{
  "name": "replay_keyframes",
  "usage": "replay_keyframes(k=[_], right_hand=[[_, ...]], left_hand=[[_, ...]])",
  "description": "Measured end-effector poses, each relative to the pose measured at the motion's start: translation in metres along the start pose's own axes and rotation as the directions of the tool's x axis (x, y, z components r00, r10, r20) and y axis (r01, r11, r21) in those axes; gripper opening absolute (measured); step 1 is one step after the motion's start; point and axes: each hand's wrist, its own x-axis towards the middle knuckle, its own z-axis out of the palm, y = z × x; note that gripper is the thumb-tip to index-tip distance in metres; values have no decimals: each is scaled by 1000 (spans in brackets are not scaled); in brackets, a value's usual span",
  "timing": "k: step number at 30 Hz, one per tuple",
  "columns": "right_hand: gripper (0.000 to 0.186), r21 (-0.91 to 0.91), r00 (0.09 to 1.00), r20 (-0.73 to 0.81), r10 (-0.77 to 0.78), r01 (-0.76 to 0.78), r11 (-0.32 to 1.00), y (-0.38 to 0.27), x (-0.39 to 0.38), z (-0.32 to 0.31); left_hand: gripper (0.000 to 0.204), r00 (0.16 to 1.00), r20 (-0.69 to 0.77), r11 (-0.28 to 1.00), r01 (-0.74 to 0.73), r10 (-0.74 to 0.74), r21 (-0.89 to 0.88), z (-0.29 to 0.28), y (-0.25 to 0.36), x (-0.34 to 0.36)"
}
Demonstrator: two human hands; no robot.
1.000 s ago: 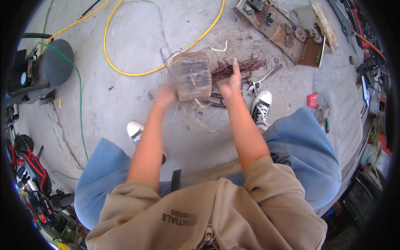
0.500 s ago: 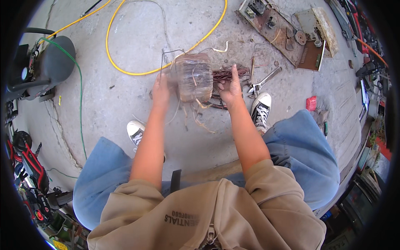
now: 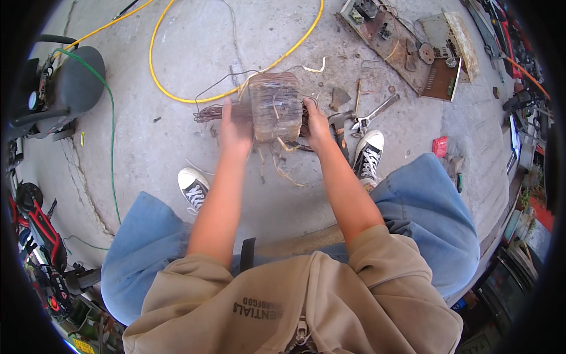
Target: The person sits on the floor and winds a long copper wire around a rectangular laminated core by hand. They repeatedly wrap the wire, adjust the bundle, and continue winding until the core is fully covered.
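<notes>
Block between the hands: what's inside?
The block has brown wires sticking out left, past the left hand; some show by the right hand. Its interior is covered, so not visible.

forearms (image 3: 219, 203) extended | left grip (image 3: 237, 128), right grip (image 3: 317, 125) apart | thumbs (image 3: 227, 111) forward

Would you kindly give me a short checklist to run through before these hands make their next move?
1. Left hand on the dark wire bundle: ok, thumb across it.
2. Right hand at the layered block, right side: ok.
3. Firmness of both grips: cannot tell.
4. Block supported underneath: cannot tell, hidden from above.
5. Pale loose wires tucked away: not ok, they trail from the block's near side.
6. Adjustable wrench apart from both hands: ok, on the floor.
</notes>
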Motion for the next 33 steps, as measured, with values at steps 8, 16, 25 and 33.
replay_keyframes(k=[8, 16, 25, 33], right_hand=[[51, -634, 969, 25, -246, 206, 745, -17, 18, -26], [44, -634, 843, 130, -523, 476, 610, -43, -3, 1], [53, -783, 537, 535, -652, 605, -144, -69, -38, 87], [50, -705, 362, 553, -751, 684, -190, -43, -55, 67]], left_hand=[[22, 1000, -1, 1000, -13, 13, 13, 19, 1, -2], [22, 989, -69, 991, -132, 134, 30, 20, 1, 7], [17, 995, -101, 982, -29, 10, -186, 11, -7, 40], [20, 917, -392, 979, -140, 73, -146, 52, 1, -13]])
